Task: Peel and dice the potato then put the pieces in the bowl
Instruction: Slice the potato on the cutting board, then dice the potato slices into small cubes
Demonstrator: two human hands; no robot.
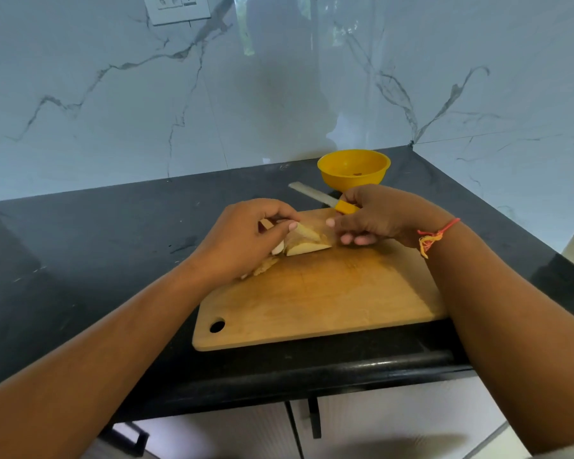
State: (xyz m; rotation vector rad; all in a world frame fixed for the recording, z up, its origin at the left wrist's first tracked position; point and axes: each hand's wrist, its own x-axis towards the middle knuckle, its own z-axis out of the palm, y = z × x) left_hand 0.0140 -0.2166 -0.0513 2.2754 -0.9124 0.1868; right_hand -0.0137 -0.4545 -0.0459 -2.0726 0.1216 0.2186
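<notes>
Wooden board (328,293) on the bench (113,233), cut potato (307,243) at its 11 o'clock corner. Left hand (242,240) pinching the potato; right hand (375,217) gripping the knife (312,193), blade toward 10 o'clock. Dicing, likely midway. Next: squaring pieces, crosswise cuts, then bowl (353,170) at 1 o'clock.

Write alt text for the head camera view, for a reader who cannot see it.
A person's left hand holds cut potato pieces on a wooden cutting board, while the right hand grips a yellow-handled knife, blade pointing away. A yellow bowl stands behind the board on a black counter.
</notes>
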